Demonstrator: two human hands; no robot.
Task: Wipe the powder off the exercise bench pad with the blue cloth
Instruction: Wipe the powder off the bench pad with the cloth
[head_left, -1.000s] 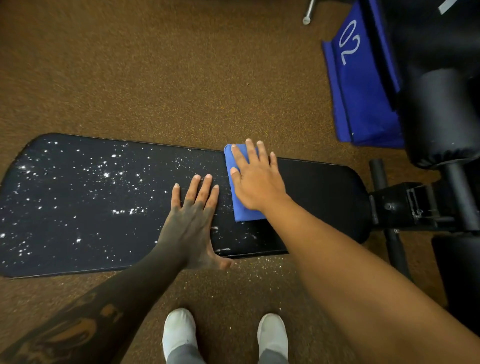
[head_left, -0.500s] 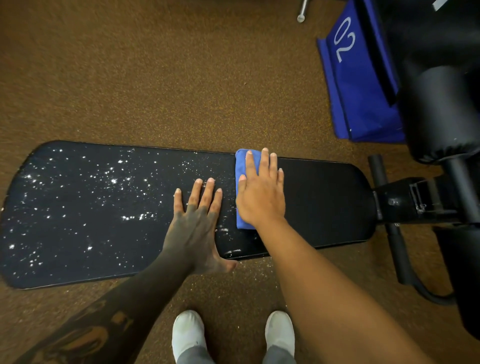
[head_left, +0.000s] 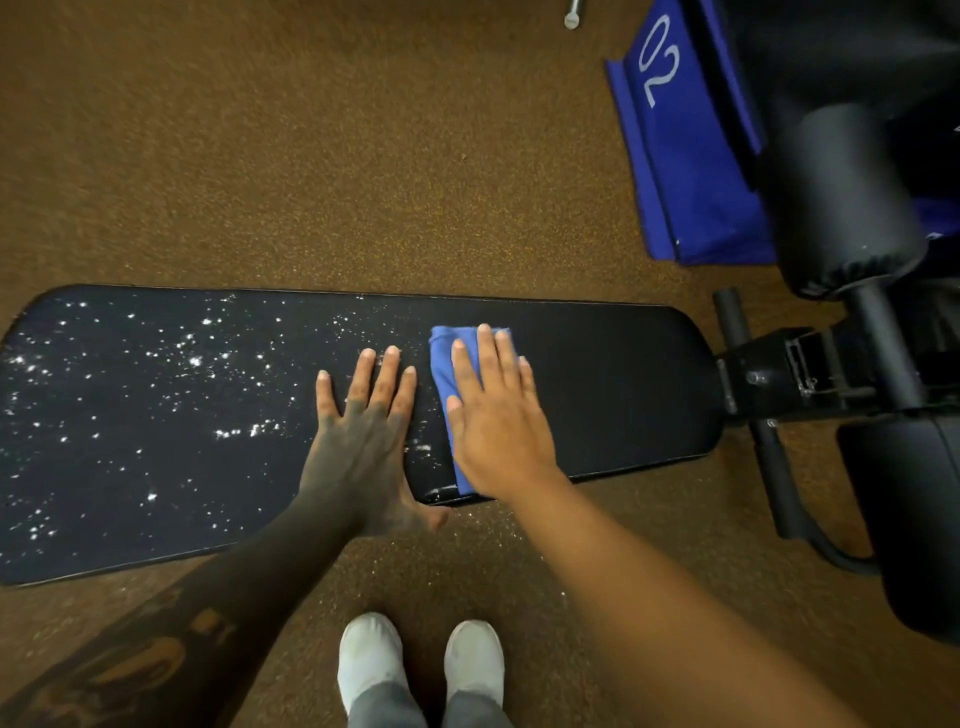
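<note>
Early going here, I'd judge: only the right end of the bench pad is looking clean. The right hand is lying flat and spread, fingers straight, pressing the blue cloth onto the pad a little right of its middle. The folded cloth is reaching from near the pad's far edge to its near edge. The left hand is lying flat too, fingers straight and bare on the pad just left of the cloth. Its thumb is hanging off the near edge and it is holding nothing; it looks to be bracing. Between the two hands, a few streaks of powder are showing. Left of the left hand, white specks are covering the pad's whole wide end, so most of the wiping is yet to come. A few specks are lying on the brown floor just off the pad's near edge, by the white shoes.
</note>
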